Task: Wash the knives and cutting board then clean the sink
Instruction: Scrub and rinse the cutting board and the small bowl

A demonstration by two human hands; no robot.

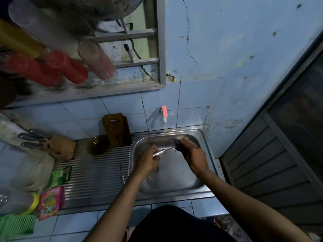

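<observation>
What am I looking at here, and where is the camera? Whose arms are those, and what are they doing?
There is no machine here: these are a person's two bare arms. The single picture comes from a wide-angle camera worn on the person's head, looking forward and down, so the arms enter from the bottom edge.

The person stands at a steel sink set against a blue tiled wall. The left hand grips the metal handle of a knife. The right hand holds a dark scrubbing pad or cloth against the blade, over the basin.

A wooden cutting board leans against the wall behind the ribbed draining board. Further left lies a wooden knife block with handles sticking out. A tap with an orange handle sits on the wall; no water is seen running.
</observation>
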